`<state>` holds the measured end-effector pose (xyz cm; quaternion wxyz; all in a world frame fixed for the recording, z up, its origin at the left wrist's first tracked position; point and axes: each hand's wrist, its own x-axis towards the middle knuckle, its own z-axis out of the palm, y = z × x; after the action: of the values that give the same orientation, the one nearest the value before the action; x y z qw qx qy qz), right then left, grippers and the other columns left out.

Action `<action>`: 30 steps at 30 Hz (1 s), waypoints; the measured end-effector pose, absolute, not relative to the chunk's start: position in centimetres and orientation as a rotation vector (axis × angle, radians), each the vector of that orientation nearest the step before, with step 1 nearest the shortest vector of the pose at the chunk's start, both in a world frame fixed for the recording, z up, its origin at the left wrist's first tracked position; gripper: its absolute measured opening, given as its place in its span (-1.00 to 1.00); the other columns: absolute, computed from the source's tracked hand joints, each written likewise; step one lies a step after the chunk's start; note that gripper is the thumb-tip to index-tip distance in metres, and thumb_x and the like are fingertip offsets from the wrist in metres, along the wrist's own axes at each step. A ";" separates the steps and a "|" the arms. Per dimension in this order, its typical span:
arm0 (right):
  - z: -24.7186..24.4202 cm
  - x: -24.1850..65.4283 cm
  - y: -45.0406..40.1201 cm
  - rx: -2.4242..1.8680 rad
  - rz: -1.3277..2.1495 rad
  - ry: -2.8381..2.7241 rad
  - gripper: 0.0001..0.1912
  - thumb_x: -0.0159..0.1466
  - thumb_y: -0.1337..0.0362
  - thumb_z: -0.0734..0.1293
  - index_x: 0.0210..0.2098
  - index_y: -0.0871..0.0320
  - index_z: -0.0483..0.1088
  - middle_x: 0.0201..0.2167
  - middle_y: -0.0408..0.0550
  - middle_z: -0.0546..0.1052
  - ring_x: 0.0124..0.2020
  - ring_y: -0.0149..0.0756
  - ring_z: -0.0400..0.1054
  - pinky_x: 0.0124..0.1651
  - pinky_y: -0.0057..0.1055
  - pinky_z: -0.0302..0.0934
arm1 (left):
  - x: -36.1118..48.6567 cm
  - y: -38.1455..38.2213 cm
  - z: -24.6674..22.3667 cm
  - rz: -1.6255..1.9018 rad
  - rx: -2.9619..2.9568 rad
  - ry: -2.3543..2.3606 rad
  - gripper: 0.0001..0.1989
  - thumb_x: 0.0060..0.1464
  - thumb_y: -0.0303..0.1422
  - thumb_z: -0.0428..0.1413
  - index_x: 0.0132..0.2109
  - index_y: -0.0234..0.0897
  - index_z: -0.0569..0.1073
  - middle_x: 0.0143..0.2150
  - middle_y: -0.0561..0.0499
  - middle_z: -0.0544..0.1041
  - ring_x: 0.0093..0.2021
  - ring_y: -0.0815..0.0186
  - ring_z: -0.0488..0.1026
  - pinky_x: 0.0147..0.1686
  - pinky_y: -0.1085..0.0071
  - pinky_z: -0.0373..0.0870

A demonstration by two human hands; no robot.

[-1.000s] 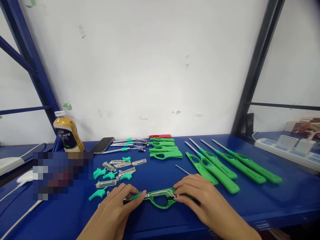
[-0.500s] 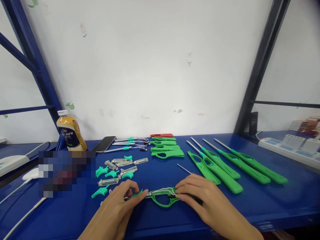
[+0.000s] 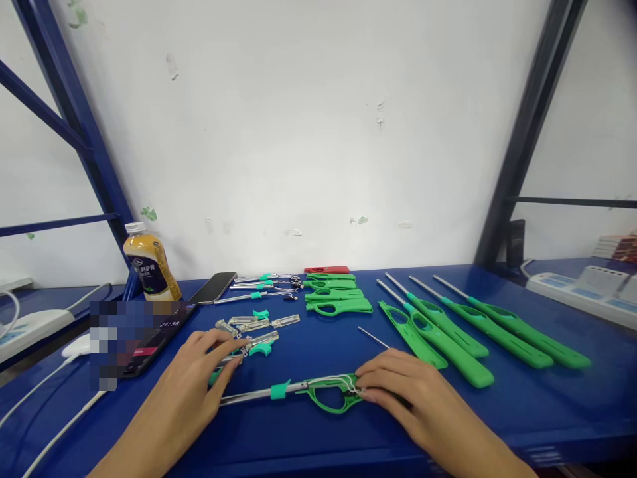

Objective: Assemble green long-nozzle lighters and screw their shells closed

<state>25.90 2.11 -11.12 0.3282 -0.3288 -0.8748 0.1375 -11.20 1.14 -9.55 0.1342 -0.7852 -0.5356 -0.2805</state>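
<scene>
My right hand (image 3: 403, 392) pinches the handle end of a green lighter half-shell (image 3: 331, 405) at the table's front, where white wires (image 3: 331, 380) run under the fingertips. A metal lighter tube (image 3: 256, 395) with a teal collar (image 3: 280, 390) lies in line with the shell, pointing left. Further left, my left hand (image 3: 204, 372) has its thumb and fingers closed around a clear fuel tank (image 3: 227, 361), which they partly hide. Beside those fingertips lie several more clear tanks (image 3: 286, 321) and teal triggers (image 3: 260, 348). A thin metal rod (image 3: 373, 336) rests behind my right hand.
Several green lighters with metal tubes (image 3: 512, 332) lie at right. Green half-shells (image 3: 343, 306) and a red one (image 3: 326, 270) sit at the back, beside wired tubes (image 3: 243, 297). A bottle (image 3: 152, 265), phones (image 3: 213, 287) and white cables (image 3: 64, 425) occupy the left.
My left hand has let go of the metal tube and moved left to the clear tanks. My right hand keeps its hold on the green shell. The view has shifted slightly.
</scene>
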 end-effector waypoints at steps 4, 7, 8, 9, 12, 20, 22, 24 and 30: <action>-11.2 25.9 2.2 -0.848 0.351 -2.289 -0.84 0.52 0.31 0.34 -0.06 0.05 0.59 -0.07 -0.11 0.67 -0.04 -0.20 0.53 0.08 -0.29 0.39 | -10.5 2.6 -9.9 -0.750 -2.331 -1.548 -0.63 0.48 -0.14 -0.02 0.01 -0.15 0.66 -0.06 -0.08 0.61 -0.06 0.09 0.51 -0.01 0.19 0.46; -11.1 25.9 2.2 -0.855 0.345 -2.290 -0.83 0.52 0.30 0.33 -0.05 0.05 0.60 -0.08 -0.10 0.67 -0.04 -0.19 0.54 0.10 -0.28 0.38 | -10.2 3.3 -10.0 -0.736 -2.316 -1.551 -0.61 0.47 -0.13 -0.01 -0.10 -0.15 0.67 -0.13 -0.08 0.61 -0.12 0.07 0.50 -0.07 0.17 0.44; -11.0 25.9 2.1 -0.856 0.346 -2.288 -0.83 0.53 0.30 0.33 -0.05 0.04 0.60 -0.08 -0.10 0.67 -0.04 -0.19 0.54 0.10 -0.28 0.39 | -10.2 3.5 -10.0 -0.734 -2.307 -1.554 -0.61 0.46 -0.12 -0.01 -0.14 -0.16 0.67 -0.15 -0.08 0.61 -0.14 0.06 0.49 -0.09 0.16 0.43; -11.0 25.9 2.1 -0.855 0.347 -2.285 -0.83 0.53 0.29 0.33 -0.06 0.04 0.60 -0.08 -0.10 0.67 -0.05 -0.20 0.54 0.09 -0.28 0.39 | -10.2 3.6 -10.1 -0.731 -2.302 -1.556 -0.60 0.46 -0.12 -0.01 -0.17 -0.16 0.66 -0.16 -0.09 0.61 -0.16 0.06 0.48 -0.11 0.16 0.42; -10.9 25.9 2.1 -0.853 0.344 -2.278 -0.80 0.54 0.26 0.31 -0.06 0.03 0.61 -0.09 -0.10 0.68 -0.05 -0.20 0.55 0.09 -0.29 0.40 | -10.4 4.1 -10.1 -0.725 -2.303 -1.550 -0.56 0.45 -0.10 -0.02 -0.26 -0.17 0.63 -0.21 -0.09 0.61 -0.22 0.08 0.48 -0.18 0.19 0.41; -10.7 25.9 1.8 -0.883 0.356 -2.282 -0.82 0.54 0.27 0.30 -0.05 0.04 0.58 -0.10 -0.12 0.67 -0.05 -0.20 0.54 0.14 -0.27 0.35 | -8.4 1.9 -8.7 -0.841 -2.297 -1.474 -0.72 0.42 -0.26 0.03 -0.24 -0.15 0.57 -0.23 -0.03 0.60 -0.24 0.10 0.44 -0.19 0.21 0.35; -10.6 25.9 1.7 -0.889 0.358 -2.285 -0.83 0.55 0.27 0.30 -0.05 0.04 0.57 -0.09 -0.14 0.67 -0.05 -0.21 0.54 0.13 -0.27 0.34 | -6.6 0.6 -8.6 -0.986 -2.321 -1.356 -0.76 0.44 -0.33 0.02 -0.22 -0.14 0.53 -0.23 0.01 0.58 -0.22 0.14 0.44 -0.14 0.23 0.34; -10.6 25.9 1.7 -0.892 0.359 -2.285 -0.83 0.55 0.28 0.30 -0.05 0.04 0.56 -0.08 -0.15 0.66 -0.05 -0.21 0.53 0.13 -0.28 0.33 | -4.6 -0.4 -8.9 -1.066 -2.394 -1.271 -0.80 0.45 -0.38 0.03 -0.19 -0.14 0.50 -0.22 0.04 0.57 -0.20 0.18 0.45 -0.14 0.29 0.36; -10.7 25.9 1.8 -0.876 0.342 -2.285 -0.84 0.54 0.28 0.31 -0.06 0.03 0.56 -0.08 -0.15 0.67 -0.06 -0.21 0.53 0.13 -0.27 0.33 | -1.3 -1.2 -10.1 -1.061 -2.554 -1.211 -0.81 0.44 -0.49 0.01 -0.12 -0.15 0.47 -0.20 0.01 0.55 -0.21 0.20 0.45 -0.18 0.32 0.42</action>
<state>25.87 1.83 -10.75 0.3289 -0.3349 -0.8733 0.1307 -1.30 -1.16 -10.10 0.0612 -0.8444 -0.4002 -0.3509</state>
